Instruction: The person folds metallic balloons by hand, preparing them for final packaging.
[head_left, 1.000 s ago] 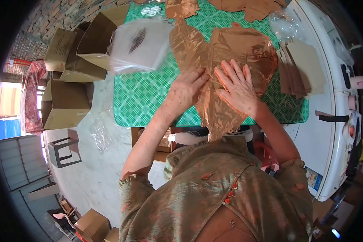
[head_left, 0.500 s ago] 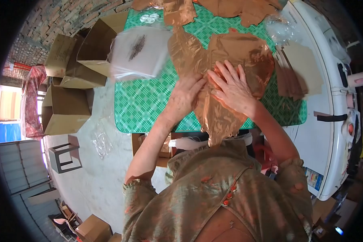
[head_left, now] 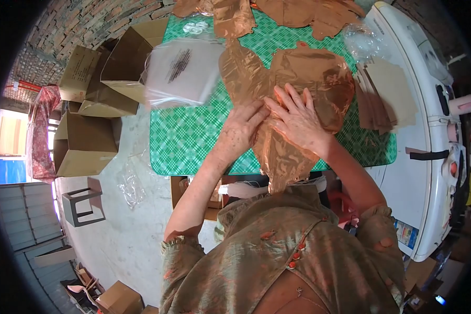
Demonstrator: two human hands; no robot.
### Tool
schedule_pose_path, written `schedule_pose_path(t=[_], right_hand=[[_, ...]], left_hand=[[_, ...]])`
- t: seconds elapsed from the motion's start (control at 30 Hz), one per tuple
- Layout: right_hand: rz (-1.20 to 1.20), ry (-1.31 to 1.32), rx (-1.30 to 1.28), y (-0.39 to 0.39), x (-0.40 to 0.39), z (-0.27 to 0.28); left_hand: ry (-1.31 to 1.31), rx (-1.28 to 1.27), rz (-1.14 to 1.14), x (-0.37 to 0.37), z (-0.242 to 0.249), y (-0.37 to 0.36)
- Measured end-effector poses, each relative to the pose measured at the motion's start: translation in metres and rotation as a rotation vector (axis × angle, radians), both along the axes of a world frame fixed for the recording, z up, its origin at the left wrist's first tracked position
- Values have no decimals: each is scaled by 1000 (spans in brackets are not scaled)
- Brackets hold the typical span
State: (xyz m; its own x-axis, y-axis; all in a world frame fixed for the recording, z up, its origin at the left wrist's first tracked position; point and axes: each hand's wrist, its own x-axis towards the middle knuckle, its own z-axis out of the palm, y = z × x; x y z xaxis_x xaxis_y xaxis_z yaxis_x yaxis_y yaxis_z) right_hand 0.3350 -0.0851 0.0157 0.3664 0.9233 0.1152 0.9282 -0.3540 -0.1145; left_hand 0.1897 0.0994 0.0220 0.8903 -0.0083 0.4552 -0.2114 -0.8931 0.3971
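Observation:
A flat, copper-coloured foil balloon (head_left: pixel 311 68) lies creased on the green checked table cover (head_left: pixel 188 136), its lower end hanging over the near edge towards my lap. My left hand (head_left: pixel 242 126) is on its left side, fingers bent and close together on a fold of the foil; the thumb is largely hidden. Beside it, my right hand (head_left: pixel 298 119) rests flat on the middle of the balloon with fingers spread. The fingertips of both hands almost meet near the central crease.
Clear plastic bags (head_left: pixel 183 70) are stacked at the table's left. Brown card sheets (head_left: pixel 390 94) and crumpled clear film (head_left: pixel 363 42) are at the right, by a white appliance (head_left: pixel 411 141). More copper foil pieces (head_left: pixel 298 13) lie at the far edge. Open cardboard boxes (head_left: pixel 86 138) stand left.
My right hand has slid slightly down and left, nearer my left hand. The left fingers have straightened a little on the foil. The balloon stays in place.

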Motion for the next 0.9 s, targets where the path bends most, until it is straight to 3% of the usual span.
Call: schedule_pose_path(t=[0.33,0.9], right_hand=[[-102,14,-15,-15,12,-4],[-77,-5,42,-8,4,-10]], left_hand=[[7,-10,-1,-1,0,0],[-28,-7,14,0,-5,0]])
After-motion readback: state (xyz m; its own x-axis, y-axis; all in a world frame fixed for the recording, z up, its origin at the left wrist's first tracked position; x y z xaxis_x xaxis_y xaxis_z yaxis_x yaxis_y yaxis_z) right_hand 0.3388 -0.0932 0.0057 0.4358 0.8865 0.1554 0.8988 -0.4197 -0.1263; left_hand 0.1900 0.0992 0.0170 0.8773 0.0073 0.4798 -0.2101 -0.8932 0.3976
